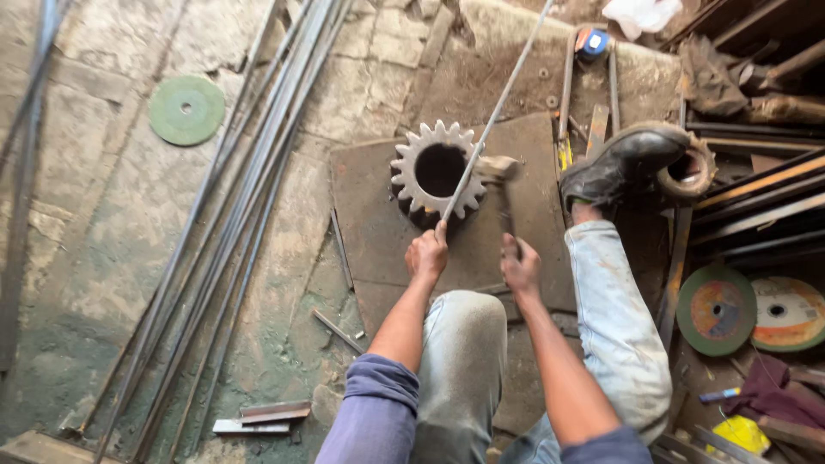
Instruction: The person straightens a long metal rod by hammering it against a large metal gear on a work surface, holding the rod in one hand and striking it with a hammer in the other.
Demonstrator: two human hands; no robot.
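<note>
Underfoot, rusty steel plate [378, 223], cracked stone floor [112, 215]

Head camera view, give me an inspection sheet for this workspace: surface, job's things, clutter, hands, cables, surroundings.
Surface: rusty steel plate lying on a cracked stone floor.
Job's things: thin metal rod running across a large toothed gear; hammer with its head beside the gear.
Clutter: long rods bundled, green grinding discs, metal offcuts, a second disc pair.
Hands: left hand grips the rod; right hand grips the hammer handle.
Cables: nothing seen.
Surroundings: booted foot braced on scrap; steel bars stacked at right.
</note>
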